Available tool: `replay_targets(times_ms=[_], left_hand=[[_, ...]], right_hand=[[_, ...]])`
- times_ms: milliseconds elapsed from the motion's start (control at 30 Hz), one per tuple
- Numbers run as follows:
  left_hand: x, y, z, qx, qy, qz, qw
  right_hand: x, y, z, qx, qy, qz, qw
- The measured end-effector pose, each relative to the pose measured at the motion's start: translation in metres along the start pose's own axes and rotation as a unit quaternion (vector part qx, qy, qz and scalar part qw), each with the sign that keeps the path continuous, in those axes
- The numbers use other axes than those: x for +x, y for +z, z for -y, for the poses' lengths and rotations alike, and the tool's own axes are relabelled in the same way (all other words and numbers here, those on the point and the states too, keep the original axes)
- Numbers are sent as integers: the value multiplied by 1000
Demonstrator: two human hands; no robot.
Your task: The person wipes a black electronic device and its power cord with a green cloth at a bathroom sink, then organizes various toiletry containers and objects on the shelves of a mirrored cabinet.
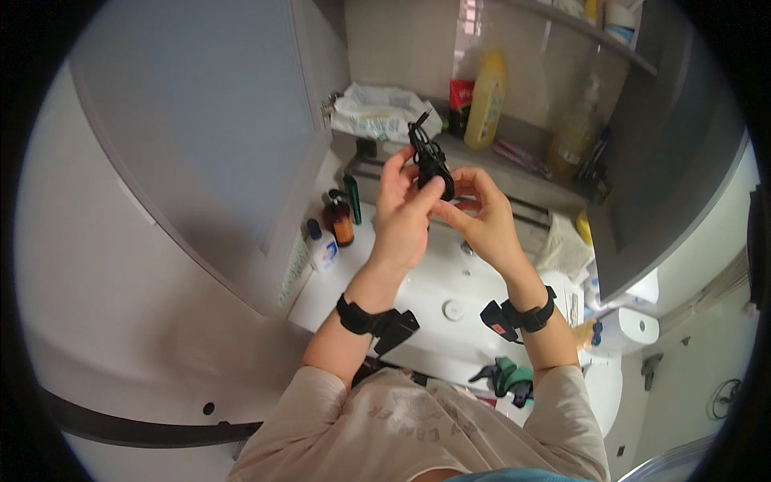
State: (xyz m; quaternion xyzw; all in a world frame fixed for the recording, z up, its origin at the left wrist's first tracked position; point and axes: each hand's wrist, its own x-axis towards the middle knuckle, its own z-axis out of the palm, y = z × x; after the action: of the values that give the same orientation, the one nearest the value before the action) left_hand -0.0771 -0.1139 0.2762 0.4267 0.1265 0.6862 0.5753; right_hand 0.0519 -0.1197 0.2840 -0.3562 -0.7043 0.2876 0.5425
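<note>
A bundled black cord (429, 153) with a plug at its upper end is raised in front of the wall cabinet. My left hand (405, 211) grips its thicker lower part, thumb across the front and fingers behind. Close against the bundle's lower right side is my right hand (482, 217), its fingers and thumb curved. The tips are partly hidden, so I cannot tell whether they pinch the cord. Below both hands lies a white washbasin (433, 277) with a round drain plug (453, 310).
Swung-out cabinet doors (205, 120) flank the shelf (530, 147). On it stand a wipes pack (385, 111), a red-and-black tube (461, 105), a yellow bottle (486, 99) and a pump bottle (572, 138). Several bottles (340, 223) line the basin's left; a cloth (563, 247) hangs right.
</note>
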Motion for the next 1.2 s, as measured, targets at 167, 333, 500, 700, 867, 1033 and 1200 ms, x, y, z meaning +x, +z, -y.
replay_targets(times_ms=[167,333,500,700,867,1033,1200], left_hand=[[26,11,-21,-10,91,33,995],[28,-8,-48,83,161,29,983],[-6,-51,-34,121,70,5,990],[-24,-81,-5,178,23,40,983],[-40,-102,-2,212,2,48,976],[-56,-121,-5,229,-19,31,973],[-57,-135,-8,238,-35,-8,971]], right_hand=[[39,-2,19,56,-46,23,997],[93,-10,44,24,-141,16,990],[191,-49,112,-188,-299,-33,935],[290,-36,145,-407,-302,-36,861],[349,7,129,-459,-233,-70,854],[391,19,92,-462,-270,-96,839],[403,31,80,-449,-238,-97,856]])
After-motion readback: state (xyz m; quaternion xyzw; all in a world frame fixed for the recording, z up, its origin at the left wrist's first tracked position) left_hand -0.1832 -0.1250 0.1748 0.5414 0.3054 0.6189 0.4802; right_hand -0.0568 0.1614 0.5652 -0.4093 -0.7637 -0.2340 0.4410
